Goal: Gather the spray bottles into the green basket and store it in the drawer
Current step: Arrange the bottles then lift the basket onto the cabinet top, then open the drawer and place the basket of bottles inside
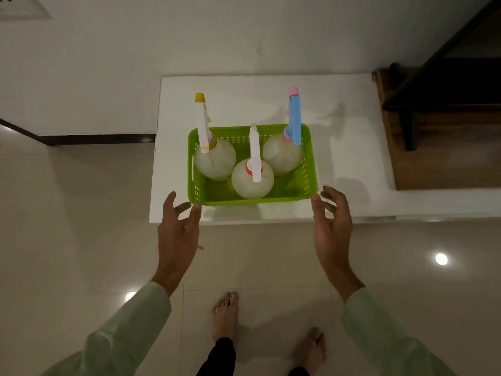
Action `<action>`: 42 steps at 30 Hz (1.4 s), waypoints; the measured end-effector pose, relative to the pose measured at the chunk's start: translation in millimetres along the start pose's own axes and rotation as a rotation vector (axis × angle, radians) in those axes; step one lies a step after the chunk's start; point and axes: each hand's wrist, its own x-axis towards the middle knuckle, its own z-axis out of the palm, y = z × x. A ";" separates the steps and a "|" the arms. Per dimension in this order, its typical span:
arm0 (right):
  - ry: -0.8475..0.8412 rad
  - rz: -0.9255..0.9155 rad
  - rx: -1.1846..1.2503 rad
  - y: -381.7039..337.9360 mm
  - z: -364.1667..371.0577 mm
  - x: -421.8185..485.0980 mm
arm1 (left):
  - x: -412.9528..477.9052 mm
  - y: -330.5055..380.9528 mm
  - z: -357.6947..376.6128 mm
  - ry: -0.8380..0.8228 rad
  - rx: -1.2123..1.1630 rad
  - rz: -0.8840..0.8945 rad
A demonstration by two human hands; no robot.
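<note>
Both hands are spread, fingers released, one at each near corner of the green basket (307, 169), likely set to lift it by its ends: left hand (177, 232) at the left corner, right hand (332, 226) at the right. The basket sits on the white desk (349, 147), holding three upright spray bottles (252, 181); no drawer shows

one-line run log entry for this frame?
stage: bottles gathered | green basket: on white table, holds three spray bottles upright | left hand: open | right hand: open | drawer: unseen
</note>
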 end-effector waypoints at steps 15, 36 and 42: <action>-0.202 0.924 0.536 161.8 20.8 -31.5 | -31.9 -114.0 123.2 -0.155 -0.697 -0.713; -0.089 1.000 1.171 296.2 123.7 60.3 | 97.6 -228.0 241.6 -0.083 -1.394 -0.771; -0.104 1.035 1.083 272.8 86.8 11.1 | 42.2 -219.9 205.5 -0.140 -1.328 -0.827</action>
